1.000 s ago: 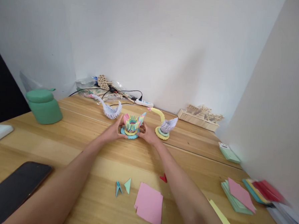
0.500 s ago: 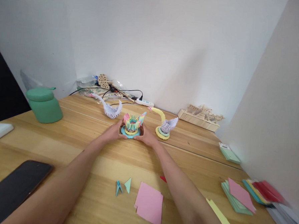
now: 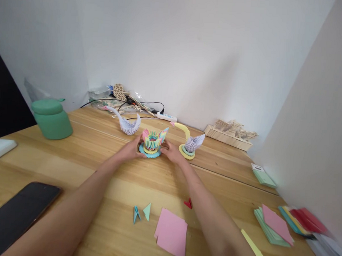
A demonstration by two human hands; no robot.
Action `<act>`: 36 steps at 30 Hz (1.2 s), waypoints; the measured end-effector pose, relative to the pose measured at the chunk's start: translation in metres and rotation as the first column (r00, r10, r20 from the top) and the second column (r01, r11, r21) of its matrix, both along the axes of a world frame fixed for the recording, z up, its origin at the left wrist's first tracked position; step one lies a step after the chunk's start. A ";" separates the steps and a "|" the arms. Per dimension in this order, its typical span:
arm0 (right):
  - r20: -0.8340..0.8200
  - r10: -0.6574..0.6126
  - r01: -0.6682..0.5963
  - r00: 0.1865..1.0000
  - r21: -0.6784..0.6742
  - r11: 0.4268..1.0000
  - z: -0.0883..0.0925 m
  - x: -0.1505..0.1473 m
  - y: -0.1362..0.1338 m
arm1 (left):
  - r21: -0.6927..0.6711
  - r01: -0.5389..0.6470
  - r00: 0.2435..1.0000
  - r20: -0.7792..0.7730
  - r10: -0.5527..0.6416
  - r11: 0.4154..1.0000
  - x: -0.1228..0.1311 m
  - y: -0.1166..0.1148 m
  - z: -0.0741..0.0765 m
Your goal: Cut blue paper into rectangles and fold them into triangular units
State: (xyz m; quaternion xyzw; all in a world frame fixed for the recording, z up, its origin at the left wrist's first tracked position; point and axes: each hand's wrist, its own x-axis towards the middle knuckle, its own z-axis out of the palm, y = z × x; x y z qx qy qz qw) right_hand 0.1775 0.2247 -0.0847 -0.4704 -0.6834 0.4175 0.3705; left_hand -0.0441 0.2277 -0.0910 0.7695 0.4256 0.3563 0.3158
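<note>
A many-coloured folded-paper model [image 3: 153,140] on a blue round base stands far out on the wooden table [image 3: 80,154]. My left hand [image 3: 132,150] grips its left side and my right hand [image 3: 171,152] grips its right side, fingers curled round the base. A white paper swan [image 3: 125,123] stands just behind on the left. On the right sits a second swan with a yellow neck [image 3: 189,144] on a yellow ring.
A green lidded jar [image 3: 51,118] stands at the left, a dark phone [image 3: 17,215] near the front left. Pink paper sheets [image 3: 171,232], small folded blue and green pieces [image 3: 141,212] and a red scrap [image 3: 188,203] lie in front. Stacks of coloured paper [image 3: 272,224] line the right side.
Both hands closed in on the coloured model and stay round its base; the model has hardly shifted.
</note>
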 end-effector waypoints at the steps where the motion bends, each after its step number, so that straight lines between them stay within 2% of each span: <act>1: 0.030 -0.039 0.039 0.999 -0.007 0.999 0.000 0.001 0.001 | -0.009 0.019 0.999 0.035 -0.019 1.000 0.000 0.000 0.000; 6: 0.193 -0.223 0.230 0.955 -0.013 0.973 0.000 0.000 0.007 | -0.072 0.086 0.979 0.192 -0.071 0.994 -0.004 0.003 -0.001; 12: 0.339 -0.328 0.364 0.882 -0.050 0.930 0.004 -0.013 0.015 | -0.065 0.082 0.987 0.144 -0.072 0.995 -0.004 0.002 -0.001; 16: 0.388 -0.318 0.393 0.865 -0.131 0.910 0.010 -0.018 0.015 | -0.040 0.017 0.999 0.042 -0.015 0.999 -0.003 0.001 0.000; 20: 0.405 -0.273 0.392 0.873 -0.249 0.886 0.017 -0.022 0.011 | -0.038 0.004 1.000 0.023 -0.003 0.999 -0.003 0.001 -0.001; 31: 0.373 -0.296 0.433 0.879 -0.370 0.822 0.021 -0.030 0.010 | -0.060 -0.028 0.997 0.064 0.032 0.998 -0.003 0.004 -0.005; 36: 0.356 -0.307 0.439 0.883 -0.394 0.807 0.026 -0.030 0.008 | -0.072 0.005 0.988 0.153 0.006 0.997 -0.004 0.007 -0.010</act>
